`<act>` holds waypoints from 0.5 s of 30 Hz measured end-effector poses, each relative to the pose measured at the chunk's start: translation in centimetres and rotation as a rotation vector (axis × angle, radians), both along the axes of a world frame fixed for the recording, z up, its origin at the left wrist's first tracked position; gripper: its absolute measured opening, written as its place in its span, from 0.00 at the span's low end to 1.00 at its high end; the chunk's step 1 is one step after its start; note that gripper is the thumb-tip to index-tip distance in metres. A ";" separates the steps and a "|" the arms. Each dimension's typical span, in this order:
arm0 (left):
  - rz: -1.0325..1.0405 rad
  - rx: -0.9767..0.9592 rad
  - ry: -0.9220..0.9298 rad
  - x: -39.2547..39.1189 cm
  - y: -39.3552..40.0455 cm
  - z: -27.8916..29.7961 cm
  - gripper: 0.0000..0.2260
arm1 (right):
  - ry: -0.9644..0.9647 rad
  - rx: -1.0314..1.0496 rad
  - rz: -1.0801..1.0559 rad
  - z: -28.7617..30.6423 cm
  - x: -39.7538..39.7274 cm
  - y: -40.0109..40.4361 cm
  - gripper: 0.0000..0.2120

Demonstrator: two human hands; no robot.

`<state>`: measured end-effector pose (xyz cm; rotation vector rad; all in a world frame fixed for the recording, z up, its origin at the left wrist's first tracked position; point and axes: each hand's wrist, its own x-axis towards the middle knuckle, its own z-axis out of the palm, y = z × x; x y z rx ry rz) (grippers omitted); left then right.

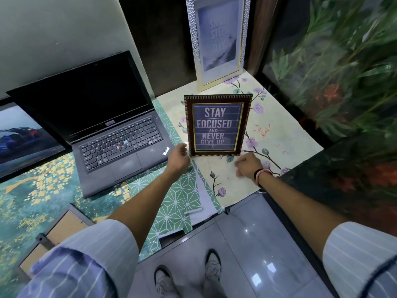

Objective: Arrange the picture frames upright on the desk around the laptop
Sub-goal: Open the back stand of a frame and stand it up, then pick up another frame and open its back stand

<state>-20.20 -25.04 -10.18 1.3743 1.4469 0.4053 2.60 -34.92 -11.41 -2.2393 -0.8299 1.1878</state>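
A dark brown frame point(218, 125) reading "Stay focused and never give up" stands upright on the desk, right of the open black laptop point(103, 123). My left hand point(179, 157) is at the frame's lower left corner, fingers apart, barely touching it or just off it. My right hand point(247, 164) hovers just below the lower right corner, fingers loosely curled, holding nothing. A tall white frame point(218, 39) stands upright against the back wall. A frame with a car picture point(23, 134) stands left of the laptop. Another frame point(58, 235) lies face down at the desk's front left.
The desk point(285, 136) is covered with patterned paper sheets. A dark cabinet with leafy plants point(335, 82) borders the desk on the right. Grey floor tiles point(247, 244) and my shoes are below the desk's front edge.
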 end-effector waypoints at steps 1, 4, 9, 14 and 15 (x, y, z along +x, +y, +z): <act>0.014 0.000 0.008 -0.7 -0.4 -0.3 0.26 | 0.018 -0.019 0.002 0.1 -1.1 -0.4 0.05; 0.059 0.041 0.049 -4.1 -2.0 -0.2 0.19 | 0.053 -0.064 0.086 0.1 -5.3 -0.7 0.14; 0.213 0.126 0.133 -13.6 -4.6 0.5 0.13 | 0.179 -0.063 0.272 0.3 -16.1 0.8 0.13; 0.512 0.126 0.196 -26.3 -7.6 0.9 0.11 | 0.168 -0.037 0.525 1.1 -28.6 1.9 0.10; 0.573 0.116 0.227 -29.0 -8.4 0.6 0.10 | 0.133 -0.026 0.569 1.0 -30.8 2.0 0.10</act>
